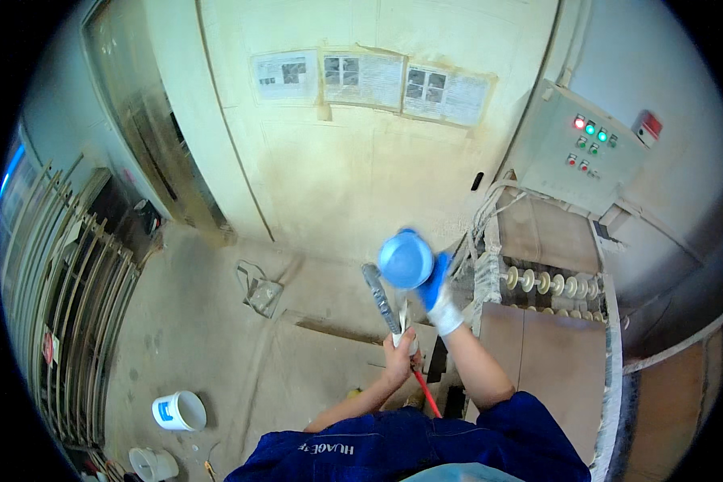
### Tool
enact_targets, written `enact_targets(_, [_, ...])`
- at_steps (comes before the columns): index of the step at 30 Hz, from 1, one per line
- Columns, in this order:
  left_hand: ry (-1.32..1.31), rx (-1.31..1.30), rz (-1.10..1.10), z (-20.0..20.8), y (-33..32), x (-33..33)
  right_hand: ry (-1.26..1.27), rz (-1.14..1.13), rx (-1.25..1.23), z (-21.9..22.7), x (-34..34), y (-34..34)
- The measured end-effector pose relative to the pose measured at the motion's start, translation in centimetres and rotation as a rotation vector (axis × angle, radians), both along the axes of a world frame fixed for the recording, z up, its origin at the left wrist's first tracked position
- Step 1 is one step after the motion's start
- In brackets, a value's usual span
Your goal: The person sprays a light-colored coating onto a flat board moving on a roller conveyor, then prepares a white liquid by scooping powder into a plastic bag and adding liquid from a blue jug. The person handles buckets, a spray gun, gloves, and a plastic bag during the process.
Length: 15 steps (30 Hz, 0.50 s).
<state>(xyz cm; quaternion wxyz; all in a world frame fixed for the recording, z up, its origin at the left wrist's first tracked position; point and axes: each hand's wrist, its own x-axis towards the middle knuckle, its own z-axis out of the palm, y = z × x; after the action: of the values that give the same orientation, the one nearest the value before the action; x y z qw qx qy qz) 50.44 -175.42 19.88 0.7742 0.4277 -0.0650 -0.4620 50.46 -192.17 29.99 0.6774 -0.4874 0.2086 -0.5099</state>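
Note:
My left hand (400, 355) is bare and closed around a tool with a long, mottled grey part (379, 296) pointing up and away from me. A pale pointed piece shows beside that part, and the tool's exact kind I cannot make out. From below the hand a red hose or rod (428, 394) runs down toward my body. My right hand (435, 283), in a blue glove with a white cuff, grips the right side of a round blue cup (406, 259). The cup is just above the grey part's tip; some of the gloved fingers are hidden.
A roller conveyor (566, 345) carrying flat brown panels stands at right, below a control box (580, 145) with lit buttons. Metal racks (80, 321) line the left. White buckets (189, 411) and a metal frame (259, 289) are on the floor. A pale wall (361, 177) rises ahead.

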Motion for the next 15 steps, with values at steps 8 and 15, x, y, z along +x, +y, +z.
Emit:
enact_targets(8, [-0.008,-0.003,0.01,0.6,-1.3,0.3,0.431,0.336,-0.01,-5.5,-3.8,2.3])
enact_targets(15, [-0.175,0.076,-0.164,-2.6,-3.8,-3.9,1.03,0.629,-0.211,-5.5,-8.6,1.9])
